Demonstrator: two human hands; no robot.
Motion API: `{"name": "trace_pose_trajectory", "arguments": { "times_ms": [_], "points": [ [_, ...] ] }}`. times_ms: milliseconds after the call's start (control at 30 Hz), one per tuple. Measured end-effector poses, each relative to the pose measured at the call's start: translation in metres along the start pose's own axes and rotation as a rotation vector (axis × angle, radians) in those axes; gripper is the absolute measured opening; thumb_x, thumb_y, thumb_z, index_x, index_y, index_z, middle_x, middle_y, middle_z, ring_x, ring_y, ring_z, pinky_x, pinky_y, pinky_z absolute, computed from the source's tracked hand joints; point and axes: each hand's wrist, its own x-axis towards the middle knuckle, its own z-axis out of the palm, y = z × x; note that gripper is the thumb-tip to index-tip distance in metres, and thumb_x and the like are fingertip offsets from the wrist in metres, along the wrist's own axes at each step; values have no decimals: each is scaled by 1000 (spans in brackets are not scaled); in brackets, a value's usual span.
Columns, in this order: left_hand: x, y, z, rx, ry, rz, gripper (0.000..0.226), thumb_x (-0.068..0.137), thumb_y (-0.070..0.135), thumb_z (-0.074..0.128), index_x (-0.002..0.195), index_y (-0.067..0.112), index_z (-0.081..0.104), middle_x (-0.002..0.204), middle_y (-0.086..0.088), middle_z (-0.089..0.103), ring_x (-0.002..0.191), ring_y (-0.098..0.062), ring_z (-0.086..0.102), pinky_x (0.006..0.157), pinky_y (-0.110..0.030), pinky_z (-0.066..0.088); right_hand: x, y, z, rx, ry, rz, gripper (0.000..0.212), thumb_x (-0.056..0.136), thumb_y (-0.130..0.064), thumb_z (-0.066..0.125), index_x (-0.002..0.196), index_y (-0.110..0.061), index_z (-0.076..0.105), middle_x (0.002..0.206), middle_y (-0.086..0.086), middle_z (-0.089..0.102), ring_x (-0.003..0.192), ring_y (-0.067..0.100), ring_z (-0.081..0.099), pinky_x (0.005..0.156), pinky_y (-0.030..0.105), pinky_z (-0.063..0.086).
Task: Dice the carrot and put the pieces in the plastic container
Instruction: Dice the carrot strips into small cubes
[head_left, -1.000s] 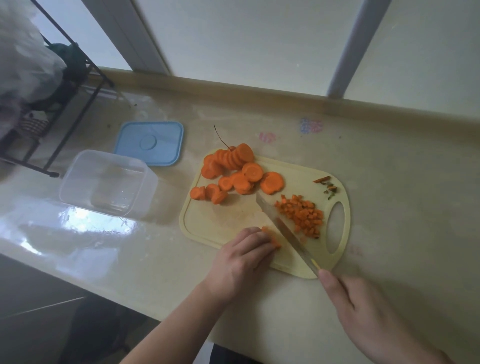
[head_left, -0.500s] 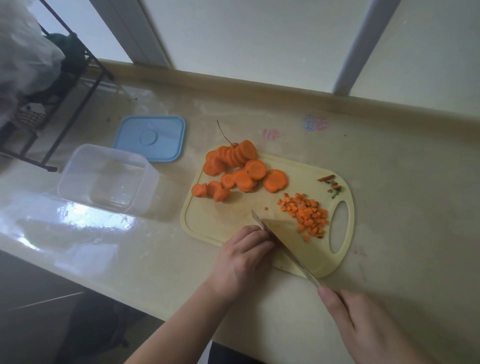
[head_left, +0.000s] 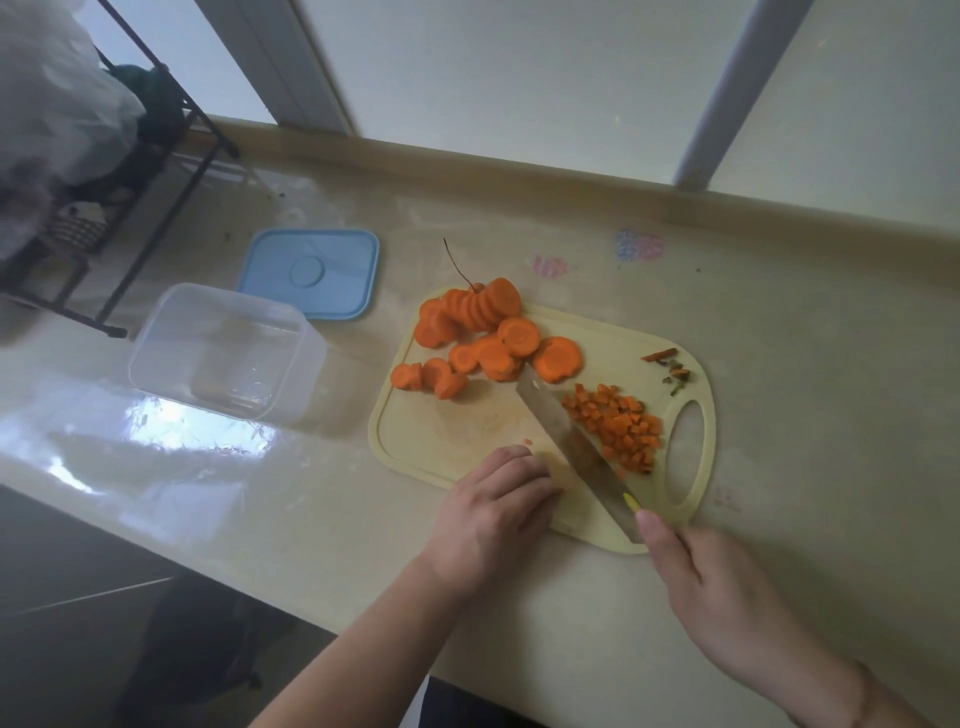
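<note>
Thick orange carrot rounds (head_left: 491, 338) are lying heaped and overlapping at the far end of a pale yellow cutting board (head_left: 426, 441), well beyond the grip on the knife (head_left: 571, 447), whose steel blade is slanting flat across the board from that grip toward the rounds. A loose pile of small diced carrot (head_left: 621, 428) is sitting just right of the blade, between it and the board's handle hole. One tiny orange bit (head_left: 528, 442) is lying just left of the blade. The clear plastic container (head_left: 218, 351) is standing upright, lidless, far to the left of the grip, off the board.
</note>
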Motion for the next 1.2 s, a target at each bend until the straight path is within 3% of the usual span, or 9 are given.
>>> {"name": "trace_pose_trajectory", "arguments": {
  "times_ms": [367, 500, 667, 767, 833, 933, 1067, 1200],
  "points": [
    [-15, 1, -9, -42, 19, -35, 13, 87, 3, 78, 100, 0, 76, 107, -11, 71, 103, -29, 66, 88, -38, 56, -22, 3, -1, -20, -6, -53, 49, 90, -60, 34, 62, -22, 44, 49, -7, 47, 49, 7, 47, 52, 22, 35],
    [-19, 0, -7, -15, -18, -20, 25, 80, -6, 82, 104, -1, 75, 109, -12, 70, 102, -31, 66, 88, -39, 55, -22, 8, 3, -36, -32, -26, 81, 73, -87, 12, 67, -13, 46, 54, -5, 53, 54, 7, 54, 54, 23, 37],
    [-16, -1, -4, -9, -35, -32, 29, 77, -10, 82, 105, -3, 74, 111, -13, 70, 105, -31, 65, 90, -39, 54, -23, 15, 6, -69, -54, 7, 100, 67, -94, 1, 67, -7, 52, 65, 1, 61, 59, 6, 60, 58, 26, 41],
    [-15, 0, -3, 0, -38, -24, 27, 78, -7, 83, 103, -3, 74, 110, -13, 70, 106, -31, 65, 91, -39, 54, -25, 17, 8, -137, -20, -3, 105, 68, -91, -4, 77, -10, 62, 75, 0, 69, 78, 5, 64, 72, 28, 47],
    [-14, 0, -2, -1, -26, -20, 24, 80, -4, 83, 102, -3, 75, 109, -13, 71, 106, -30, 65, 93, -38, 54, -26, 14, 10, -164, -12, 12, 101, 70, -88, -4, 78, -14, 63, 78, -1, 70, 81, 6, 64, 74, 29, 49],
    [-13, -1, -1, -2, -22, -21, 23, 80, -3, 84, 101, -2, 75, 108, -13, 71, 108, -29, 64, 95, -37, 54, -25, 11, 12, -171, -5, 55, 85, 76, -81, 3, 67, -14, 55, 66, 3, 64, 69, 7, 62, 68, 30, 48],
    [-13, -2, 0, -3, -28, -5, 22, 82, -1, 82, 103, -2, 75, 108, -13, 71, 110, -28, 64, 99, -35, 53, -17, 12, 17, -150, -14, 7, 90, 74, -87, -2, 73, -17, 56, 68, -2, 64, 71, 8, 63, 69, 35, 50],
    [-10, -1, -2, -21, -6, -8, 16, 86, 3, 78, 101, -3, 75, 105, -13, 71, 106, -27, 63, 96, -33, 53, 2, -3, 23, -77, -19, -75, 70, 87, -72, 16, 65, -16, 51, 60, -1, 59, 64, 12, 59, 64, 38, 45]
  ]
}}
